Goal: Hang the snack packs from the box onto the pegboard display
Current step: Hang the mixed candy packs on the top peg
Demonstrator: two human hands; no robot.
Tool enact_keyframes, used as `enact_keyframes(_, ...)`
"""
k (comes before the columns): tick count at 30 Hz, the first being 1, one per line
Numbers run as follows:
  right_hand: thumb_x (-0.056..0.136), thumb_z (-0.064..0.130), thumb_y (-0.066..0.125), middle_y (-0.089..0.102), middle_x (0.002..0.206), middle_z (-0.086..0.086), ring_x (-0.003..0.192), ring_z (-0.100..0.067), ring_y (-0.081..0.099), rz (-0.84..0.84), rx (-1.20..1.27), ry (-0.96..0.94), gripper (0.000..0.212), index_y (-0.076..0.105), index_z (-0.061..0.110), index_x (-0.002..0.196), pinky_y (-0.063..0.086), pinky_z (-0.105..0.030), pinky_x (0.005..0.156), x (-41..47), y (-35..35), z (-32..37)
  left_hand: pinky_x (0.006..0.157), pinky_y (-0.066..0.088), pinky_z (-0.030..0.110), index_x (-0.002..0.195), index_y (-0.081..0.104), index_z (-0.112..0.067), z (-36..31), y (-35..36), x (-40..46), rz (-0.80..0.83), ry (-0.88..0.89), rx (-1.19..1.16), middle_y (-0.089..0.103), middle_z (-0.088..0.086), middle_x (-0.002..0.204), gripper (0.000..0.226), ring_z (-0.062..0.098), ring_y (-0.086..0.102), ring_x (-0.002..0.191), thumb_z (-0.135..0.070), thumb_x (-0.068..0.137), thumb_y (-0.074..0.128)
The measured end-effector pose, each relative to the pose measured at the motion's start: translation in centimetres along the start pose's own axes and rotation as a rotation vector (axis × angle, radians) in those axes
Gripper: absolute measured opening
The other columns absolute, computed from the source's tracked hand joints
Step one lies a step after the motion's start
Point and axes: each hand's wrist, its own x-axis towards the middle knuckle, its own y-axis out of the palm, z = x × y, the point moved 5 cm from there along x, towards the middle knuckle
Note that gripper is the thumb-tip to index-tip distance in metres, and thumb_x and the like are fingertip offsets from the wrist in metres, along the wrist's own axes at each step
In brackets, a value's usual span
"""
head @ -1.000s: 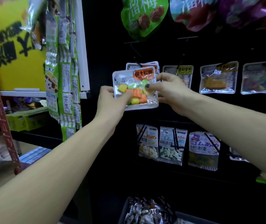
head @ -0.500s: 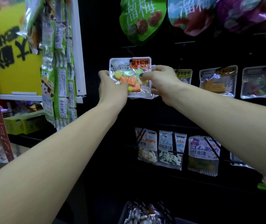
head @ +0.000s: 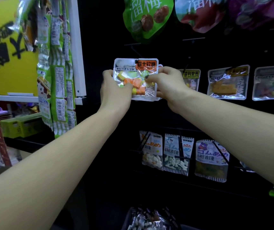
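- The left hand (head: 114,90) is gripping the left edge of a clear candy pack (head: 135,79), its thumb lying across the front over the orange and yellow cubes, its fingers curled behind.
- The right hand (head: 165,83) is pinching the same pack at its right edge, a dark-nailed thumb pressing on the front film and the fingers wrapping round the back.
- The candy pack is being held flat against the black pegboard (head: 103,47), upright, orange label at its top right, directly below a thin black peg (head: 135,48); whether the peg is passing through its hang hole cannot be told.
- A white edge of another pack is showing just behind it on the right side.
- In the same row to the right, a yellow-labelled pack (head: 191,77), a brownish snack pack (head: 227,83) and a further clear pack (head: 271,83) are hanging.
- Above, a green plum bag (head: 147,17) and a red-and-green bag (head: 201,14) are hanging.
- Below, three gummy packs (head: 177,153) are hanging side by side on pegs.
- At the bottom edge, a dark box (head: 149,219) of silvery wrapped packs is sitting under the arms.
- To the left, strips of green sachets (head: 59,67) are dangling beside a yellow sign (head: 5,52).
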Motion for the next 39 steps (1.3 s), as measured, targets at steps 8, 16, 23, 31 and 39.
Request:
enact_keyframes(8,0.074,0.011,0.078,0.071,0.106,-0.020,0.110,-0.040,0.067,-0.038,-0.078,0.049,0.023,0.055,0.013,0.078,0.055,-0.060,0.095,0.8,-0.4,-0.7,0.083,0.048,0.033,0.129,0.044,-0.024,1.2,1.2,1.4,0.023,-0.046,0.122,0.059,0.003,0.129,0.034,0.023,0.062,0.112,-0.021,0.097,0.058)
enact_keyframes(16,0.068,0.025,0.082,0.072,0.108,-0.017,0.101,-0.036,0.071,-0.060,-0.189,0.100,0.033,0.053,0.016,0.082,0.060,-0.055,0.088,4.6,-1.0,-3.1,0.115,0.040,0.048,0.166,-0.002,-0.031,1.8,5.5,3.8,0.170,0.012,0.570,0.021,0.020,0.163,0.089,0.040,0.035,0.147,-0.039,0.102,0.059)
enact_keyframes(23,0.070,0.039,0.092,0.065,0.123,-0.011,0.101,-0.031,0.071,-0.133,-0.346,0.118,0.085,0.046,0.007,0.134,0.061,-0.047,0.090,6.1,-2.2,-3.8,0.111,0.045,0.041,0.166,-0.003,-0.036,4.2,7.6,6.7,0.203,-0.072,0.450,0.026,0.019,0.161,0.096,0.038,0.047,0.139,-0.043,0.098,0.066)
enact_keyframes(31,0.086,0.021,0.079,0.032,0.153,-0.009,0.136,-0.028,0.046,0.008,-0.538,-0.114,0.104,0.012,0.039,0.163,0.039,-0.032,0.107,6.8,-2.4,-3.0,0.090,0.044,0.029,0.164,0.004,-0.036,5.3,8.1,8.1,0.205,0.003,0.315,0.046,0.015,0.144,0.099,0.028,0.059,0.115,-0.033,0.094,0.074)
enact_keyframes(39,0.081,0.020,0.079,0.062,0.131,-0.008,0.121,-0.029,0.060,0.025,-0.625,-0.240,0.070,0.049,0.025,0.144,0.050,-0.044,0.105,6.9,-2.0,-2.5,0.099,0.048,0.032,0.163,0.006,-0.039,7.0,8.5,8.4,0.189,0.024,0.242,0.052,0.010,0.145,0.101,0.028,0.060,0.125,-0.034,0.091,0.076)
